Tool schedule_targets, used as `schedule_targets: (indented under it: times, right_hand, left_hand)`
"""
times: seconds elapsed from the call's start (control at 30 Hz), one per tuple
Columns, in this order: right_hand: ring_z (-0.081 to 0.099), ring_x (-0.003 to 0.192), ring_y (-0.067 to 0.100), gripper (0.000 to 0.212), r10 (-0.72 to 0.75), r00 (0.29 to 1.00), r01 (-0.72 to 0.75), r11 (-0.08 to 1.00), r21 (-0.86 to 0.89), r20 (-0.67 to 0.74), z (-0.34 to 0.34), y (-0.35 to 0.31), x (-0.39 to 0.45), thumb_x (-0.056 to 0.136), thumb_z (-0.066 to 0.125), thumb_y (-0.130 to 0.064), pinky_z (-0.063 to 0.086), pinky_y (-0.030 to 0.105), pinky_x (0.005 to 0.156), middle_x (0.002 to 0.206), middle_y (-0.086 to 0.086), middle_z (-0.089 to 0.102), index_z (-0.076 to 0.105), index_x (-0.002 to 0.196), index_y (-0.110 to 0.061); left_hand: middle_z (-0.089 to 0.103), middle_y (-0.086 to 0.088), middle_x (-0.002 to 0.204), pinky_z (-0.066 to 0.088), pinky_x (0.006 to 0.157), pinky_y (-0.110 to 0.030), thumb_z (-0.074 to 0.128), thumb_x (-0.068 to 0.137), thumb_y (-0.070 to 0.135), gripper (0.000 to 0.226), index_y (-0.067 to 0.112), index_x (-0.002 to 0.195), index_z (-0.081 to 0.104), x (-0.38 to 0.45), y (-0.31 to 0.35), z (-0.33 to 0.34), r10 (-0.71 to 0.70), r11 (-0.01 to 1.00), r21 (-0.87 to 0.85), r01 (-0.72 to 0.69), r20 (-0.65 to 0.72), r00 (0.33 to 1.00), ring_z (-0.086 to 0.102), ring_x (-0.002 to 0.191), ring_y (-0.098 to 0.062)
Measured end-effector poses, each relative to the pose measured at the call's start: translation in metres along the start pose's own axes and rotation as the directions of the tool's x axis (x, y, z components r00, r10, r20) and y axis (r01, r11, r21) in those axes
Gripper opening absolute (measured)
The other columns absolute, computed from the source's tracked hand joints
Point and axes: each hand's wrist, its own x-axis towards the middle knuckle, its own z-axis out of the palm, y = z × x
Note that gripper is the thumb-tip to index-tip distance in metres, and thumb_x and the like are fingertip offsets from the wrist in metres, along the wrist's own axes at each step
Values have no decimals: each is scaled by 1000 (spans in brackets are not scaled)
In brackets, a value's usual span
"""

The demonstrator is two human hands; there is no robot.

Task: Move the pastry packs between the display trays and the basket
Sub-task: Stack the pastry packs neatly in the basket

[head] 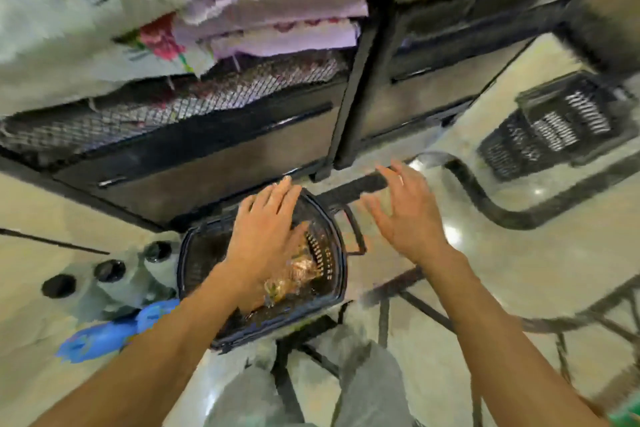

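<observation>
Two bare forearms reach up from the bottom of the frame toward its centre, the left hand (265, 236) flat with fingers extended, the right hand (405, 215) spread open, fingers slightly bent.

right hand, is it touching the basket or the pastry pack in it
Apart. The head view shows the right hand open beside the basket, floor visible between them; the pastry pack lies inside.

Bright even indoor light, glare spots on glossy floor (450, 232), heavy motion blur, smeared blocky edges, wide-angle warping
</observation>
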Motion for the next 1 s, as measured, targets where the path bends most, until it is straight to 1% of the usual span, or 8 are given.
schedule_targets:
  times: [0.1,0.2,0.4,0.47,0.57,0.7,0.87,1.0]
  right_hand:
    - [47,131,37,64,33,987,-38,999,-26,-157,-88,49,-22,96,38,-58,39,53,110,141,16,55,57,138,-13]
    - [43,134,35,64,77,959,-84,996,-16,-272,-159,113,-45,96,38,-62,34,50,113,143,10,54,59,138,-18]
    - [48,126,24,56,56,900,-33,998,60,-433,-265,220,-71,96,44,-58,40,43,107,136,3,57,60,136,-22]
    - [45,127,23,58,81,900,-44,995,95,-429,-281,246,-63,95,42,-60,39,41,106,138,2,56,59,136,-23]
    - [39,133,18,60,73,920,-33,993,110,-386,-289,274,-39,95,37,-64,32,35,106,145,-3,50,53,142,-30]
    - [36,133,15,58,18,940,35,989,147,-340,-291,298,13,94,38,-63,33,36,107,146,-2,50,53,141,-32]
    - [39,137,16,63,-75,960,119,981,151,-270,-296,314,111,93,34,-69,36,37,110,149,-6,47,52,142,-33]
    - [35,138,9,63,-158,965,192,968,158,-208,-305,314,197,93,36,-70,32,27,109,150,-12,43,51,143,-35]
  left_hand:
    - [45,-14,152,45,101,-47,55,97,44,59,10,145,49,50,87,-48,149,965,-187,-186,-195,969,49,132,-33]
    - [44,-8,153,41,106,-42,52,98,45,59,13,147,46,94,175,-85,255,917,-225,-329,-302,919,47,135,-29]
    - [55,0,142,40,106,-37,54,100,40,51,14,144,49,139,316,-123,251,881,-261,-394,-446,859,51,131,-19]
    - [57,1,138,42,103,-35,54,100,41,52,14,144,50,151,342,-126,231,889,-255,-380,-465,854,53,127,-19]
    - [58,2,135,39,102,-29,52,99,45,54,17,144,49,171,364,-129,161,917,-253,-308,-473,866,53,124,-17]
    - [60,2,131,33,98,-22,51,98,47,54,16,142,51,217,372,-130,83,930,-269,-249,-505,859,53,120,-16]
    - [61,0,130,35,98,-23,53,97,46,54,15,141,52,295,354,-116,-49,945,-293,-143,-563,825,54,120,-18]
    - [61,1,131,41,99,-29,52,97,49,55,17,141,51,367,329,-116,-183,925,-375,-55,-569,802,56,121,-19]
